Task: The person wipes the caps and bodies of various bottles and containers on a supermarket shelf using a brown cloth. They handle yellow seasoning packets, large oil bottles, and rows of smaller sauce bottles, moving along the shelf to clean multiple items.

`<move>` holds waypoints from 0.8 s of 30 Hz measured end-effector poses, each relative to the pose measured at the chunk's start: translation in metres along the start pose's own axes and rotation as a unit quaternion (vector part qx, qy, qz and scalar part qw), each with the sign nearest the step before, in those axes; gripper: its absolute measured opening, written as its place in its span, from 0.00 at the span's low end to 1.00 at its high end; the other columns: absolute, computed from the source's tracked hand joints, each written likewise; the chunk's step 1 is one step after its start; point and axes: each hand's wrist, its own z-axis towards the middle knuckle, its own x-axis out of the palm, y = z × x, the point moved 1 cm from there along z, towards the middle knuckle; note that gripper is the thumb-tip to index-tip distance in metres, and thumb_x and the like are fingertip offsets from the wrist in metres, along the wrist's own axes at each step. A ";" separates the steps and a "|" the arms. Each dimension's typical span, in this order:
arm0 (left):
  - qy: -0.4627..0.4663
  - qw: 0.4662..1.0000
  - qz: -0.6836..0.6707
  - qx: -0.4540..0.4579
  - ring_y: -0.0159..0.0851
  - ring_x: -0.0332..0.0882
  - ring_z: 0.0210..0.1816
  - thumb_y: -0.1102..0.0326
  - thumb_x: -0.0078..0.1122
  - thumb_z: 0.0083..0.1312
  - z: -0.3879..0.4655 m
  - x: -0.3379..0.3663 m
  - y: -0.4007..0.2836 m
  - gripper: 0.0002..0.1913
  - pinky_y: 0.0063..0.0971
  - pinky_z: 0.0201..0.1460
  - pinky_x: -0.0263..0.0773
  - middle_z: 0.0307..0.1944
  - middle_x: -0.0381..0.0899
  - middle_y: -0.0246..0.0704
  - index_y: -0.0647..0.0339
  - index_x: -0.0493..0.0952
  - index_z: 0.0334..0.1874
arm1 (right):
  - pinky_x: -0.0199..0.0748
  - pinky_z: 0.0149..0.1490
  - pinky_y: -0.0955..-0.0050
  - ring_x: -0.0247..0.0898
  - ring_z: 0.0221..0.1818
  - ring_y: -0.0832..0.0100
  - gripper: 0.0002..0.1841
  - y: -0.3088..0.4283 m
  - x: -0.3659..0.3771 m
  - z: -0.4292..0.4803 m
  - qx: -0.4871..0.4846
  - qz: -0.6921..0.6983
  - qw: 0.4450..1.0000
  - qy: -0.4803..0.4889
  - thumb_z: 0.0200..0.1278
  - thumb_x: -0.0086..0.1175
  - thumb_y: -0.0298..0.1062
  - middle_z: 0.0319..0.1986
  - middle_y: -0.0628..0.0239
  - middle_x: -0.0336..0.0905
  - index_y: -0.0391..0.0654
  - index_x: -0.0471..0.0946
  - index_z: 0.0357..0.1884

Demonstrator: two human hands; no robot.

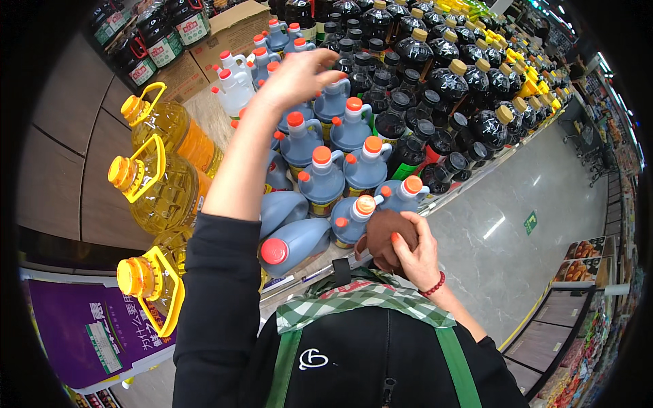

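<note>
My left hand (305, 75) reaches out over the far jugs, thumb apart from the fingers, with nothing seen in it. Under and around it stand blue-grey plastic jugs (352, 127) with orange-red caps and small side spouts. My right hand (417, 250) is close to my body and grips a bunched brown cloth (387, 237). The cloth is beside a near jug (352, 222) at the front edge of the display; I cannot tell whether they touch. Near it a larger blue-grey jug with a pink-red cap (275, 251) lies on its side.
Dark sauce bottles (403, 109) crowd the display to the right. Large yellow-capped oil bottles (166, 178) stand at left. White translucent jugs (234, 94) and cardboard boxes (232, 25) are farther back. A tiled aisle floor (490, 214) runs along the right, with a low shelf (548, 316) beyond.
</note>
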 end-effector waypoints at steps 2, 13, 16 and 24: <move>0.042 0.995 -0.036 0.080 0.34 0.81 0.42 0.60 0.61 0.60 -0.006 0.008 -0.034 0.19 0.27 0.45 0.74 0.40 0.82 0.39 0.64 0.75 0.49 | 0.71 0.46 0.69 0.75 0.40 0.63 0.19 0.005 0.001 0.005 -0.043 -0.007 0.999 -0.007 0.53 0.58 0.28 0.37 0.55 0.76 0.38 0.71 0.48; 0.101 0.989 -0.042 0.099 0.44 0.81 0.38 0.64 0.56 0.63 -0.041 0.031 -0.066 0.15 0.31 0.41 0.74 0.37 0.81 0.44 0.68 0.75 0.46 | 0.74 0.36 0.65 0.75 0.33 0.57 0.16 0.021 0.005 0.027 -0.168 -0.132 0.976 0.045 0.49 0.60 0.32 0.35 0.60 0.73 0.43 0.77 0.43; 0.136 0.985 -0.092 0.052 0.45 0.80 0.39 0.64 0.56 0.63 -0.048 0.047 -0.067 0.15 0.33 0.42 0.73 0.37 0.81 0.44 0.68 0.75 0.46 | 0.74 0.35 0.62 0.74 0.31 0.56 0.16 0.016 0.003 0.024 -0.129 -0.178 0.972 0.085 0.49 0.58 0.35 0.34 0.61 0.73 0.47 0.77 0.43; 0.166 0.975 -0.060 0.138 0.49 0.76 0.44 0.61 0.56 0.62 -0.050 0.066 -0.077 0.17 0.36 0.47 0.71 0.42 0.78 0.46 0.68 0.75 0.46 | 0.74 0.43 0.62 0.75 0.37 0.52 0.17 -0.011 -0.014 0.010 -0.071 -0.145 0.980 0.117 0.48 0.57 0.37 0.35 0.53 0.77 0.41 0.76 0.42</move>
